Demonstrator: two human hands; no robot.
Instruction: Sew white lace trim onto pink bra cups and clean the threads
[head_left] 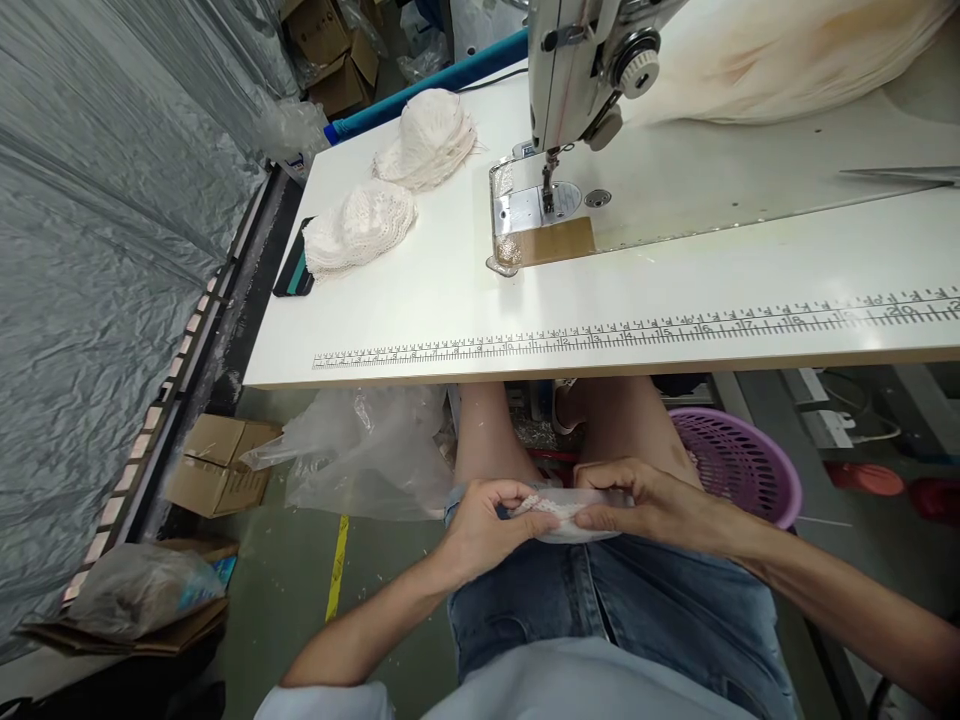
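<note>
Over my lap, a small white lace fabric piece (564, 528) is pinched between both hands. My left hand (501, 522) grips its left side, thumb on top and fingers curled beneath. On the other side my right hand (637, 508) is closed on the fabric, with its thumb pointing inward. Part of the piece is hidden by the fingers. Two stacks of white cup-shaped lace pieces lie on the sewing table (420, 310): a nearer stack (360, 228) and a farther stack (427, 138).
A sewing machine (574, 70) stands at the table's back, its needle over the metal plate. Scissors or tweezers (900, 176) lie at the right, below a large white fabric bundle (787, 60). Under the table are a purple basket (784, 480) and a plastic bag (367, 450).
</note>
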